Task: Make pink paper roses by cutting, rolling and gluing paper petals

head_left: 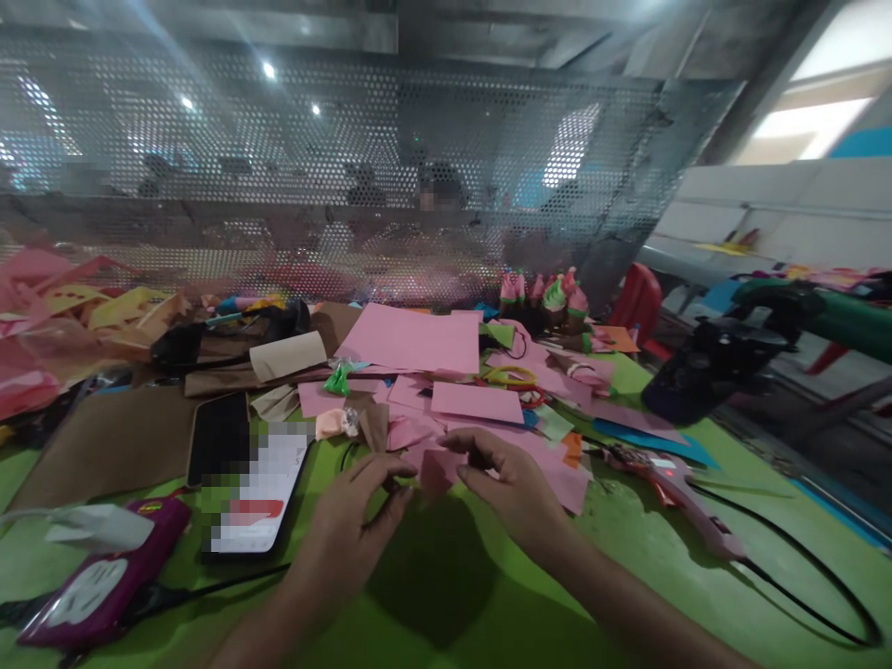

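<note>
My left hand (362, 520) is low over the green table (439, 604), fingers curled and a gap between thumb and forefinger. Opposite it, my right hand (512, 483) has its thumb and forefinger apart. I make out nothing held in either. Just beyond and between the fingertips is a small shaded piece of pink paper (440, 469). Larger pink sheets (411, 339) and cut pieces (478, 404) lie overlapped behind the hands. Scissors with yellow and red handles (508, 376) rest among them. Nearer the left hand are a crumpled green scrap (338, 379) and brown paper (369, 423).
Two phones (217, 437) (261, 497) and a purple power strip (111, 581) with a white plug lie left. A pink corded tool (679, 497) with a red light lies right. Pink and green cone-shaped crafts (557, 297) stand before a perforated metal screen (334, 177).
</note>
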Motion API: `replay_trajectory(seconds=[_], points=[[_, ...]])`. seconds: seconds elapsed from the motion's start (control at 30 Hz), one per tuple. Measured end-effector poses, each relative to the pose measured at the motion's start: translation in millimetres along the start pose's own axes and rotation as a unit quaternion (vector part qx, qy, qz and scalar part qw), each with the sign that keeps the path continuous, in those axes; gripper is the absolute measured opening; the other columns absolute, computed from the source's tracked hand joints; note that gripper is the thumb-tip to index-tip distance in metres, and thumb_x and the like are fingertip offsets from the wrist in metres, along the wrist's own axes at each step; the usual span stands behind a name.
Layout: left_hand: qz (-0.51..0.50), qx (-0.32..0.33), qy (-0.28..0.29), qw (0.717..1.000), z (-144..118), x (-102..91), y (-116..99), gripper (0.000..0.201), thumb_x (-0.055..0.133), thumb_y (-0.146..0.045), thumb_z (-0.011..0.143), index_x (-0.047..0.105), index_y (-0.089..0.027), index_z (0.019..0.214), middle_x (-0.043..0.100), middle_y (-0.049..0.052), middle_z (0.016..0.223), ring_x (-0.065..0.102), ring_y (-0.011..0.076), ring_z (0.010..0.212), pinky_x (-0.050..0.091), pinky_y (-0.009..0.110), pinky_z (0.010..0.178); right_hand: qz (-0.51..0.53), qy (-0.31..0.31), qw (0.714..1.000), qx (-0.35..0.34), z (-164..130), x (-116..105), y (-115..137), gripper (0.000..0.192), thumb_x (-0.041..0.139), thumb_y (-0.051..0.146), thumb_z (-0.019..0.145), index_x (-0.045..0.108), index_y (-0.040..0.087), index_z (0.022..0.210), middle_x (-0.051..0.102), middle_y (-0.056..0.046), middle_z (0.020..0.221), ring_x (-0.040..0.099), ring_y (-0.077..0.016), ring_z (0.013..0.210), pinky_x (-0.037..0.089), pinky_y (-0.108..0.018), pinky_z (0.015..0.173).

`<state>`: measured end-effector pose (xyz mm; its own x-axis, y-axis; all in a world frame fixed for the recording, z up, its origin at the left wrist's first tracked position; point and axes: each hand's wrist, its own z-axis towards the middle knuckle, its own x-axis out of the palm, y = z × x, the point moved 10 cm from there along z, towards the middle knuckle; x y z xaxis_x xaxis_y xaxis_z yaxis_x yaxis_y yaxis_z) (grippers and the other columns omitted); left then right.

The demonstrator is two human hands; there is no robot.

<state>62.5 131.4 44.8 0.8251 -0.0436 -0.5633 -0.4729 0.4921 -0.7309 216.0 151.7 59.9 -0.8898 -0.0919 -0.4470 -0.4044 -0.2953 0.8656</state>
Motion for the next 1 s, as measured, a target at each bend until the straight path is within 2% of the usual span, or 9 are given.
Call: replay_trajectory(seconds=[0.1,0.23,0.33,0.4,0.5,0.6,0.73,0.9,1.0], points=[[-0.011,-0.026,0.010,1.000,1.6,4.9,2.0,0.016,0.050,-0.025,0.093,0.060,-0.024,0.105,0.068,0.004,0.101,0.064,0.0201,0.092,0.051,0.035,0.078,-0.041,-0.037,0.998,-0.031,2.1,-11.2,9.0,0.032,0.051,0.011,0.080,0.064,0.021,0.107,0.071,-0.005,0.104,0.064,-0.0194,0.092,0.049,-0.032,0.078],[-0.013,-0.031,0.015,0.999,9.4,5.9,-1.9,0.015,0.048,-0.029,0.094,0.062,-0.023,0.094,0.068,0.002,0.092,0.063,0.0187,0.087,0.049,0.032,0.076,-0.052,-0.069,0.995,-0.052,11.6,-23.6,11.8,0.029,0.050,0.012,0.079,0.061,0.020,0.105,0.070,-0.006,0.098,0.065,-0.0181,0.085,0.050,-0.030,0.072],[0.059,-0.050,-0.018,0.997,24.2,-8.9,5.8,0.019,0.046,-0.030,0.095,0.062,-0.022,0.088,0.067,0.002,0.086,0.062,0.0200,0.083,0.047,0.032,0.071,-0.034,-0.089,0.994,-0.055,19.1,-33.6,6.5,0.024,0.053,0.015,0.077,0.060,0.020,0.099,0.068,-0.005,0.094,0.064,-0.0185,0.085,0.050,-0.029,0.071],[0.133,-0.039,-0.033,0.990,37.6,-17.7,9.5,0.015,0.050,-0.026,0.092,0.062,-0.021,0.099,0.068,0.004,0.099,0.061,0.0236,0.097,0.045,0.036,0.081,-0.019,-0.093,0.994,-0.046,21.3,-37.5,0.1,0.018,0.055,0.018,0.076,0.060,0.019,0.094,0.066,-0.005,0.090,0.063,-0.0186,0.083,0.050,-0.029,0.069],[0.250,-0.019,0.001,0.968,57.2,-12.2,17.3,0.025,0.057,-0.023,0.087,0.062,-0.021,0.111,0.068,0.007,0.111,0.055,0.0295,0.110,0.041,0.045,0.090,-0.003,-0.086,0.996,-0.021,19.4,-37.9,-9.3,0.011,0.058,0.020,0.075,0.059,0.019,0.086,0.065,-0.003,0.082,0.061,-0.0174,0.075,0.049,-0.029,0.067],[0.306,0.023,0.044,0.951,69.8,5.9,18.8,0.034,0.060,-0.022,0.083,0.062,-0.019,0.117,0.066,0.009,0.120,0.051,0.0315,0.117,0.037,0.047,0.096,0.012,-0.076,0.997,0.000,14.3,-36.0,-14.1,0.008,0.059,0.020,0.074,0.060,0.019,0.082,0.065,-0.002,0.079,0.060,-0.0168,0.074,0.048,-0.028,0.067],[0.331,0.043,0.084,0.939,76.4,25.1,21.2,0.034,0.058,-0.014,0.079,0.065,-0.018,0.112,0.070,0.010,0.108,0.054,0.0327,0.111,0.037,0.049,0.093,0.042,-0.050,0.998,0.027,9.9,-31.2,-20.0,0.011,0.060,0.020,0.073,0.065,0.019,0.083,0.067,-0.002,0.081,0.062,-0.0177,0.079,0.048,-0.030,0.071],[0.331,0.044,0.075,0.940,78.8,26.0,19.2,0.032,0.054,-0.004,0.073,0.069,-0.020,0.096,0.071,0.008,0.095,0.057,0.0307,0.101,0.037,0.047,0.088,0.089,-0.041,0.995,0.030,8.5,-29.2,-25.6,0.019,0.063,0.021,0.076,0.067,0.020,0.095,0.068,-0.003,0.090,0.062,-0.0177,0.083,0.047,-0.030,0.074],[0.314,0.022,0.023,0.949,78.3,15.3,12.3,0.037,0.052,-0.002,0.072,0.068,-0.018,0.100,0.070,0.008,0.096,0.057,0.0299,0.101,0.038,0.044,0.088,0.102,-0.062,0.992,0.030,7.2,-31.9,-26.2,0.019,0.068,0.022,0.073,0.063,0.020,0.091,0.064,-0.001,0.084,0.058,-0.0148,0.074,0.045,-0.026,0.065]])
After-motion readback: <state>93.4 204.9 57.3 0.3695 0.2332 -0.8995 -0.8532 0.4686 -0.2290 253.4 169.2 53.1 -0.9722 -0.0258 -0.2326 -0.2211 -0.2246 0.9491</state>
